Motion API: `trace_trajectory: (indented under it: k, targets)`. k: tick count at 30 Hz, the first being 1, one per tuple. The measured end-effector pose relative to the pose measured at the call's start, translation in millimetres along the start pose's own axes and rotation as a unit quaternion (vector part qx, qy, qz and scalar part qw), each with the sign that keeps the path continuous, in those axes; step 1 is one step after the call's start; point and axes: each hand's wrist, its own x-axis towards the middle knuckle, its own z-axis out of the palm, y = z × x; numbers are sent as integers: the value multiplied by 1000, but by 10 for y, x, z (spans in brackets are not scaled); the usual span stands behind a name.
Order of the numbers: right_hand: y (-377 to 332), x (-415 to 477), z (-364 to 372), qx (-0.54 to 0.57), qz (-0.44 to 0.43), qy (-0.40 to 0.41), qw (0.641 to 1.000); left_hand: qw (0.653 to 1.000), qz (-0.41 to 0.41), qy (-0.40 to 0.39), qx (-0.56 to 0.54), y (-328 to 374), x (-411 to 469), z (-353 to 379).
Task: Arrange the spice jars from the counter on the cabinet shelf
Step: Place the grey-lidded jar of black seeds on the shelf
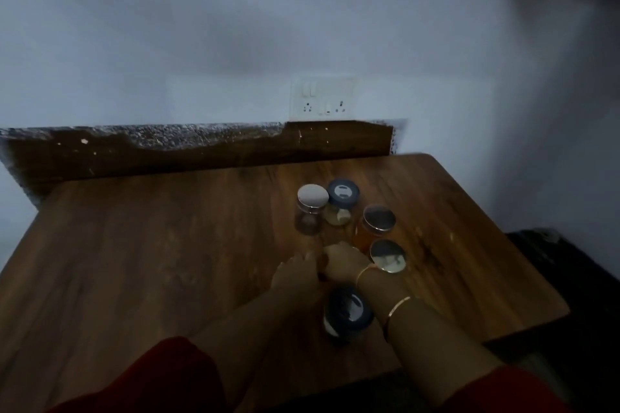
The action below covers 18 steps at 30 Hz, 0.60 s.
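Woodgrain counter [151, 261] is running back to a dark, chipped upstand [201, 151] under a white wall [167, 43] bearing a double socket plate [322, 99]. Right of centre, spice jars are standing clustered: silver-lidded jar [312, 211] touching blue-lidded jar [342, 203], orange-filled jar [377, 225], mirror-lidded jar [388, 255], and a near blue-lidded jar [347, 312] between the forearms. Left hand [295, 273] and right hand [342, 261] are meeting; what the fingers are holding cannot be told. Plain wood is stretching wide leftward; the right edge [503, 231] is lying nearer.
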Motion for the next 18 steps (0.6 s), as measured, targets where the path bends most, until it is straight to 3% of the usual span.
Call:
trace_trajectory:
  k: [7,11,18]
  targets:
    - [192,-160,169,-2,33,-40,999,997,-28,-72,20,31,-52,168]
    - [274,-235,346,-46,48,-6,998,994,-72,-76,27,42,-70,168]
    - [332,-256,512,-25,72,35,996,993,-97,-71,-4,23,-87,127]
